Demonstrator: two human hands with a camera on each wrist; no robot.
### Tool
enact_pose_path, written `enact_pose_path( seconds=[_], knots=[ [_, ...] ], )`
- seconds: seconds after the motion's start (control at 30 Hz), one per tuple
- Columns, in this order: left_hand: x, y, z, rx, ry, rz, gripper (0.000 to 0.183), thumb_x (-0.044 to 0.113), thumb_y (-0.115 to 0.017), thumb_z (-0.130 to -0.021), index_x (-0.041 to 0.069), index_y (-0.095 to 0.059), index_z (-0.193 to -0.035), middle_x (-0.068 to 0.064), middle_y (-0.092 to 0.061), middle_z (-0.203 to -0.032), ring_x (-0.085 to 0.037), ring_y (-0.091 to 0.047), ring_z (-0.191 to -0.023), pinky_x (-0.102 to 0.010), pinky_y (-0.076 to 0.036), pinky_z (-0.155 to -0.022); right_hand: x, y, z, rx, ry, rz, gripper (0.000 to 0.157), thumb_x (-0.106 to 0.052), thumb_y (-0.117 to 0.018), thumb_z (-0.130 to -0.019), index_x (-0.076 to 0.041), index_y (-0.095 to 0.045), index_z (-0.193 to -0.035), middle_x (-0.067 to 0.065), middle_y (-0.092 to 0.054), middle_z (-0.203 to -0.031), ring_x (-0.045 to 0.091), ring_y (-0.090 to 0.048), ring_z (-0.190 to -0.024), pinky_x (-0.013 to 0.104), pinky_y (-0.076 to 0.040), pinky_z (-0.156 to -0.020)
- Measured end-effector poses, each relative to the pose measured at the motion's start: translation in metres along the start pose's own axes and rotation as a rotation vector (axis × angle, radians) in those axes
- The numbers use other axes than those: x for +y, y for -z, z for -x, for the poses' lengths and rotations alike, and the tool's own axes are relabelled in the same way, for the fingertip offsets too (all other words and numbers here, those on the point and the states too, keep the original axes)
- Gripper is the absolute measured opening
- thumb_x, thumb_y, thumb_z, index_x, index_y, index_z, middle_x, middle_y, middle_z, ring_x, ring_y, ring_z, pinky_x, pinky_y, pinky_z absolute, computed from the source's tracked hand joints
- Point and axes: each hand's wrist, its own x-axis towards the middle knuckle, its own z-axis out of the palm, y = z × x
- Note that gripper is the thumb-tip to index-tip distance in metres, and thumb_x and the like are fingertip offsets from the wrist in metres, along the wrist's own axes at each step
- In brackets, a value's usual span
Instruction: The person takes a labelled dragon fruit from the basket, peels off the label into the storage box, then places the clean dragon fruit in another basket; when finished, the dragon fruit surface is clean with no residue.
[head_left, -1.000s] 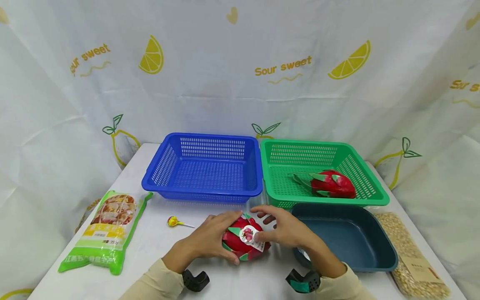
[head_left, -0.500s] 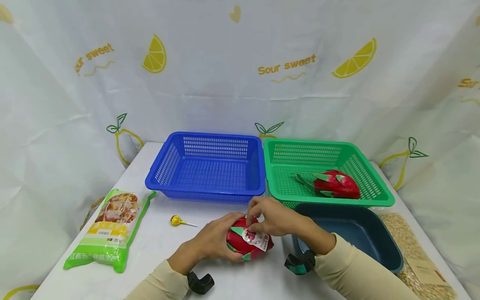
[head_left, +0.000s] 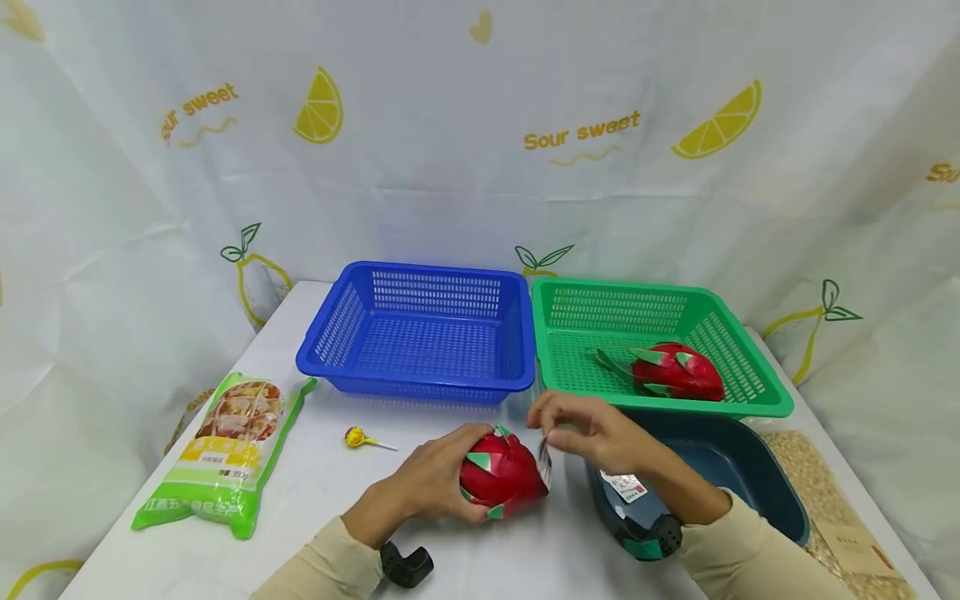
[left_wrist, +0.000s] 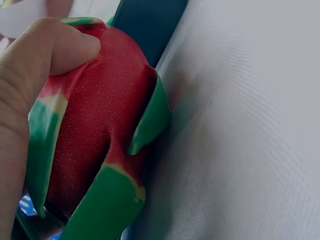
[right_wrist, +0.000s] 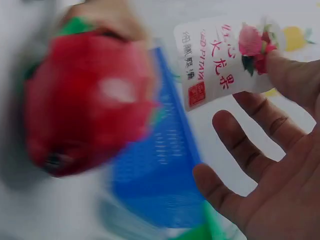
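Note:
A red model-like dragon fruit [head_left: 498, 471] with green scales lies on the white table, in front of the baskets. My left hand [head_left: 435, 475] grips its left side; in the left wrist view the thumb [left_wrist: 75, 47] presses on the red skin. Just right of the fruit, my right hand [head_left: 592, 429] pinches a white label [right_wrist: 220, 60] printed "RED PITAYA" with a fruit picture, between thumb and forefinger. In the right wrist view the label stands clear of the fruit, and the other fingers are spread apart. The head view shows that label [head_left: 544, 463] nearly edge-on.
A blue basket [head_left: 416, 383] and a green basket [head_left: 660, 292] stand behind; the green one holds another dragon fruit [head_left: 678, 371]. Right are a dark basin [head_left: 750, 467], a white sticker [head_left: 626, 487] by it, and a grain bag [head_left: 810, 475]. Left lie a lollipop [head_left: 356, 437] and food packet [head_left: 225, 450].
My right hand reached onto the label on the dragon fruit, took hold of it and drew it off to the right. My left hand kept its grip on the fruit.

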Motion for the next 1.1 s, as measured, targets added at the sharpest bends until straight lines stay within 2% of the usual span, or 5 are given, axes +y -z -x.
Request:
enact_pose_path(
  seconds=[0.2,0.37,0.57,0.8,1.1],
  knots=[
    [0.001,-0.002,0.001,-0.010,0.016,0.018,0.088,0.038,-0.082,-0.063,0.019,-0.043,-0.138,0.008,-0.050,-0.130,-0.011,-0.055,-0.108,-0.028,-0.051,-0.082,-0.015,0.053,0.032,-0.043,-0.120,-0.220,0.012,0.008,-0.047,-0.096,-0.002,-0.053,-0.095,0.028,-0.052,-0.111,0.033,-0.051,-0.106,0.037,-0.050,-0.085],
    [0.002,-0.002,0.002,-0.015,0.022,0.015,0.087,0.039,-0.082,-0.064,0.019,-0.042,-0.139,0.008,-0.050,-0.130,-0.011,-0.055,-0.108,-0.029,-0.051,-0.082,-0.003,0.087,0.071,-0.176,-0.357,-0.168,0.011,0.001,-0.048,-0.098,-0.003,-0.057,-0.093,0.028,-0.055,-0.107,0.030,-0.054,-0.103,0.039,-0.051,-0.080],
    [0.002,0.001,0.002,-0.024,0.028,0.033,0.088,0.039,-0.081,-0.064,0.018,-0.042,-0.139,0.008,-0.050,-0.130,-0.012,-0.054,-0.109,-0.028,-0.051,-0.082,0.025,0.099,0.105,-0.218,-0.588,-0.054,0.008,-0.010,-0.056,-0.097,-0.004,-0.059,-0.094,0.016,-0.059,-0.089,0.025,-0.058,-0.083,0.037,-0.050,-0.070],
    [0.001,0.000,0.001,-0.031,0.021,0.042,0.089,0.038,-0.081,-0.063,0.019,-0.041,-0.140,0.007,-0.049,-0.131,-0.012,-0.053,-0.111,-0.027,-0.051,-0.081,0.050,0.100,0.126,-0.190,-0.607,0.150,0.018,-0.009,-0.065,-0.088,-0.004,-0.059,-0.104,0.007,-0.058,-0.092,0.018,-0.055,-0.081,0.029,-0.047,-0.067],
    [0.001,0.001,0.002,-0.036,0.022,0.021,0.090,0.040,-0.081,-0.063,0.020,-0.041,-0.141,0.008,-0.048,-0.132,-0.013,-0.053,-0.111,-0.030,-0.051,-0.082,0.052,0.086,0.126,-0.228,-0.616,0.344,0.037,-0.017,-0.072,-0.084,-0.007,-0.058,-0.117,0.002,-0.052,-0.090,0.015,-0.050,-0.076,0.029,-0.045,-0.062]
  ],
)
